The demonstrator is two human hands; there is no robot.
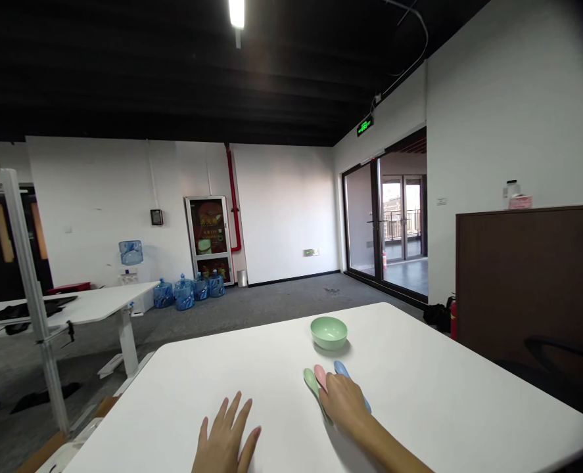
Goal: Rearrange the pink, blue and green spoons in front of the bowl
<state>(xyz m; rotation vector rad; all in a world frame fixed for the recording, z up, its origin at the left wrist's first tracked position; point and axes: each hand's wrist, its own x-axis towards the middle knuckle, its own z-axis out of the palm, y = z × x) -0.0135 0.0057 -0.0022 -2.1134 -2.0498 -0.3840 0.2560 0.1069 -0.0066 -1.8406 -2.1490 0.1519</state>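
A silver metal post (pixel 37 309) rises at far left, partly blocking the view of a second white table (pixel 106 299) draped with black cloth (pixel 39 309). Behind, a large blue water bottle (pixel 131 253) stands raised against the wall, with more blue plastic bottles (pixel 184 293) grouped on the grey floor beside a glass-fronted, metal-framed cabinet (pixel 209 230). In the foreground, a person's left hand (pixel 221 443) reaches over a broad white worktop (pixel 281 374), its fingers spread and holding nothing; whether the palm touches the surface cannot be told. To its right, well apart, a pale green plastic spoon (pixel 311 379) lies slanted, its handle running close along the right hand. Next to it, a pink plastic spoon (pixel 319 374) shows only its upper part, the rest hidden beneath the right hand (pixel 343 401). That hand's fingers curl downward over the pink spoon, their tips out of sight, so whether they pinch it cannot be told. Just beyond the spoons sits a round, pale green bowl (pixel 329 334), upright. A blue plastic spoon (pixel 340 368) slants along the right hand's far side, its middle covered by the hand. Farther right stand a black-framed glass door (pixel 359 223) and a dark brown wooden cupboard (pixel 518 276).
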